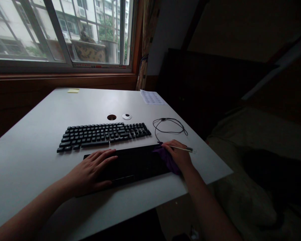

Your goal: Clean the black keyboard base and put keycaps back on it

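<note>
My left hand (96, 167) lies with fingers stretched out on the left end of a black keyboard base (137, 164). No keycaps can be made out on its dark surface. My right hand (178, 152) is closed at the base's far right corner, pinching a slim stick-like tool (182, 148) whose kind I cannot make out. A purple cloth (167, 159) hangs under the same fingers and drapes over the base's right end. Behind the base, black keycaps (102, 134) lie in rows in the layout of a keyboard.
A thin black cable (172, 121) lies looped on the white table (40, 134), right of the keycaps. Toward the back are a round hole (111, 117), a round cover (126, 116), a yellow sticky note (73, 90) and a printed sheet (152, 97). A window (95, 33) stands behind.
</note>
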A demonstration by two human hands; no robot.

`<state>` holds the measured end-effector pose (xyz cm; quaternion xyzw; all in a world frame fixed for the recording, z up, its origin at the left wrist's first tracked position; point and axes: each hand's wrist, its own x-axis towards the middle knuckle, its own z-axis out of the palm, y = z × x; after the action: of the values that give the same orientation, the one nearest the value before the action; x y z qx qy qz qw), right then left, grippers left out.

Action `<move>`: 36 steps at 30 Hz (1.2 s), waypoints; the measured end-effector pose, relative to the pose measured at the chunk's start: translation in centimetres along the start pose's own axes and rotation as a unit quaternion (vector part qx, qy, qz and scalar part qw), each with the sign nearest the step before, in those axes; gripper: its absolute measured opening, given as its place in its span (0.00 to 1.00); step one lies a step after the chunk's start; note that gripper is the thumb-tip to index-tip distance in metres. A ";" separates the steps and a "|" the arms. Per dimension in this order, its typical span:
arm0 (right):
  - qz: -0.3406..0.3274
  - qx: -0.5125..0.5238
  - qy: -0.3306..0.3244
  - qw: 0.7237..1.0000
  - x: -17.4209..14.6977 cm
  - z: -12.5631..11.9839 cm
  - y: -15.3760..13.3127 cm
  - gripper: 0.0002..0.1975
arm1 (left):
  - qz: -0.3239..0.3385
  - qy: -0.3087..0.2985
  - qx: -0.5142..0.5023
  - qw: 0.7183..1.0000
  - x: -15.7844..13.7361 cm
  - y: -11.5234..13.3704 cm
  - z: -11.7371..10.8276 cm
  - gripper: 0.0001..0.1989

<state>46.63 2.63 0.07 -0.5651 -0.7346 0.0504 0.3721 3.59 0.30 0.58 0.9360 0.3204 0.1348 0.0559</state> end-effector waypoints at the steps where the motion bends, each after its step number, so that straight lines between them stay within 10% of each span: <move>1: -0.011 -0.011 -0.004 1.000 0.0 0.0 -0.2 0.19 | -0.002 -0.001 -0.002 1.000 0.0 0.0 0.0 0.38; 36: 0.106 0.038 -0.016 0.994 2.3 0.8 -2.0 0.23 | -0.004 0.003 -0.013 1.000 0.1 0.0 0.0 0.39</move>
<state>44.39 4.18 1.64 -0.6244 -0.6741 0.1262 0.3740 3.65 0.32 0.64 0.9333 0.3227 0.1419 0.0678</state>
